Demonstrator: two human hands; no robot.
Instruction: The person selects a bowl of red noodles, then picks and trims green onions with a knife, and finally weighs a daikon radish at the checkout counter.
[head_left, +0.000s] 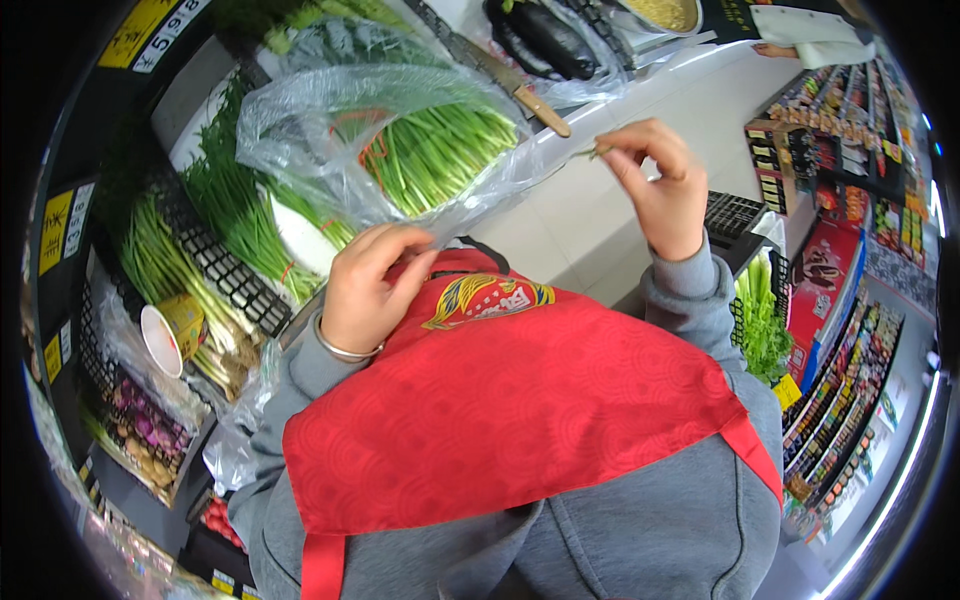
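My right hand (652, 184) is raised above the tiled floor, thumb and fingertips pinching a thin, withered green strand (585, 153). Low by the red apron (517, 405), my left hand (379, 289) is beside the near edge of a clear plastic bag (292, 127). Whether its fingers grip the film is not clear. A thick bundle of green chives or similar stalks (442, 157) lies in the bag's open mouth, with red ties at its left. Just beyond the bag rests a knife with a wooden handle (544, 111).
Leafy bundles (232, 195) and a white radish (300, 236) lie left of the bag. A paper cup (169, 334) sits on scallions (217, 315). Eggplants (544, 37) are at the back. Celery (761, 322) stands in a crate at right. Another person's sleeve (814, 37) shows far right.
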